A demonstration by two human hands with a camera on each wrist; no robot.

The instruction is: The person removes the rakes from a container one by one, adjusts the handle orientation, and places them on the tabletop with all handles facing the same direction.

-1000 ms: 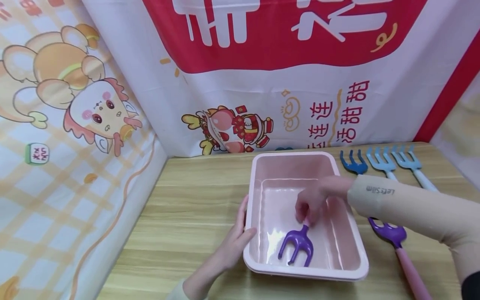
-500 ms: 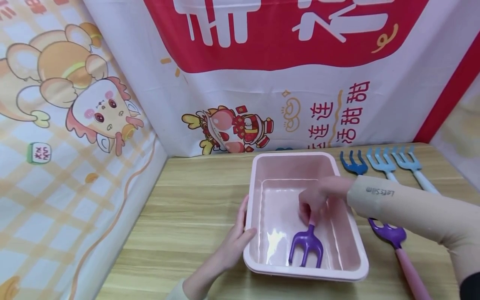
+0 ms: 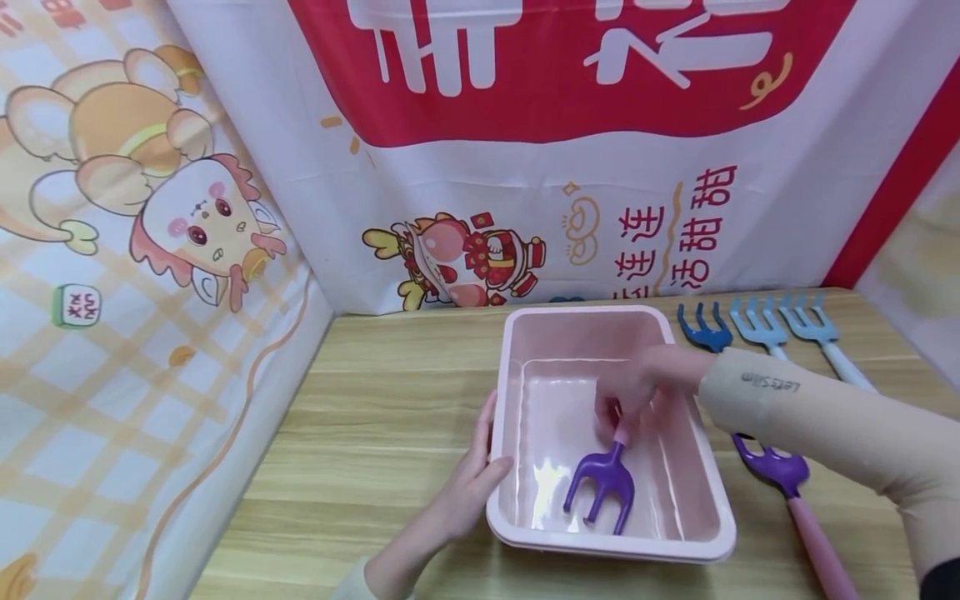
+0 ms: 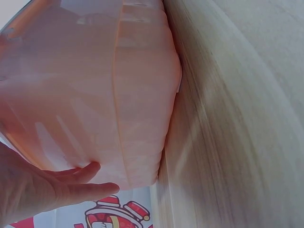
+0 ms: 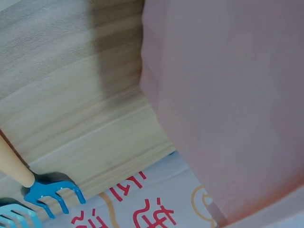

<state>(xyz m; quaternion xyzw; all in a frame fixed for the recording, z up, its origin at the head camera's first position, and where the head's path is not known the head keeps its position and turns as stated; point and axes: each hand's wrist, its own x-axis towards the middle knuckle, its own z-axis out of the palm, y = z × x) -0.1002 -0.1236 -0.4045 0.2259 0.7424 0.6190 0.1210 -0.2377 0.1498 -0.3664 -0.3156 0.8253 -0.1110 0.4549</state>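
Note:
My right hand (image 3: 628, 396) reaches down into a pink plastic bin (image 3: 611, 546) and holds a small garden fork (image 3: 604, 479) by its pink handle. The fork's purple three-pronged head points toward me, low inside the bin; whether it touches the floor of the bin I cannot tell. On the bin's left side, my left hand (image 3: 474, 479) holds the wall, thumb over the rim and fingers along the outside. The left wrist view has those fingers (image 4: 92, 190) against the outer wall. In the right wrist view the bin wall hides the right hand and the fork.
Right of the bin, a second purple garden fork (image 3: 783, 473) with a pink handle lies on the wooden table (image 3: 375, 417). A dark blue fork (image 3: 705, 329) and two light blue ones (image 3: 761, 327) lie farther back. Printed cloth (image 3: 450, 183) hangs behind the table.
The fork in my right hand swung to the right, then partly back left, its prongs now slanting left. My left hand and the bin have stayed in place.

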